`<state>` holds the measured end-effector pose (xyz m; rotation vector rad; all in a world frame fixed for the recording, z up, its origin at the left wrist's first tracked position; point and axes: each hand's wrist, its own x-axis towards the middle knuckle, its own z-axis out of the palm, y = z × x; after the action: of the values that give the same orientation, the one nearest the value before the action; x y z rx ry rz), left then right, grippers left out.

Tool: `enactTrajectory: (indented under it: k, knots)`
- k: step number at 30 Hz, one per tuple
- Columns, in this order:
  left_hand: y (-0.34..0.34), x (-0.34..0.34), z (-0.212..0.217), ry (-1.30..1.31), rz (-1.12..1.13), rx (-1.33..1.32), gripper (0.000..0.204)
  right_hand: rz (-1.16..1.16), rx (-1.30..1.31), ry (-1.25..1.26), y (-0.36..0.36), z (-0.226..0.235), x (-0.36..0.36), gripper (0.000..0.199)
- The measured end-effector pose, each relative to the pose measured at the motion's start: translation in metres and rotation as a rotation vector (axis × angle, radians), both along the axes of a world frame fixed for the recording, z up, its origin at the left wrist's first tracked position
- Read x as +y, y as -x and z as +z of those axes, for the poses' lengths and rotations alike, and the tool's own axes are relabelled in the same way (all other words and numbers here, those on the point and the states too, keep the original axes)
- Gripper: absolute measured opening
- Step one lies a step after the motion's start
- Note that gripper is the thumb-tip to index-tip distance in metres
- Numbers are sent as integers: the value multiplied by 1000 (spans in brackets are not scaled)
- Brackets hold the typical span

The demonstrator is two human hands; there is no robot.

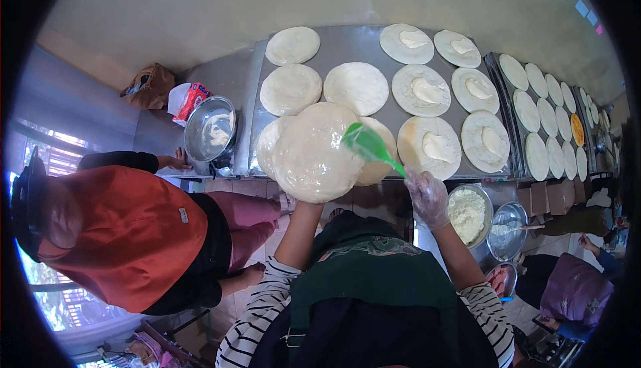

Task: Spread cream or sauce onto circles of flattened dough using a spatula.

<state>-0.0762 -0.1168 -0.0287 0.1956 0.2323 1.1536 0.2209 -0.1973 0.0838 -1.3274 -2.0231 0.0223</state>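
Note:
Raised over the table is a large flat dough round (319,151) with a wet, glossy top. My left hand (309,209) holds it from below, with the fingers hidden beneath it. In a clear plastic glove, my right hand (428,200) grips the handle of a green spatula (369,143). Its broad blade, smeared with white, is at the right edge of the raised round. More dough rounds (356,89) lie on the metal tray below. Those on the right, such as one round (404,139), carry a pale cream dollop (437,147).
Left of the tray stands a steel bowl (212,129) with white residue, near a person in an orange apron (143,234). At right are a bowl of white crumbly filling (468,214), another bowl (506,231), and further trays of rounds (536,156). Another person (575,291) is at lower right.

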Motion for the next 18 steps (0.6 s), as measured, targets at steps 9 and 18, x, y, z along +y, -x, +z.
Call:
enactTrajectory:
  k: [9,18]
  knots:
    - [-1,-14,-11,1,60,-10,54,-37,220,93,-9,8,10,22]
    - [-16,15,-16,6,127,-25,54,-35,253,123,-2,12,-1,27]
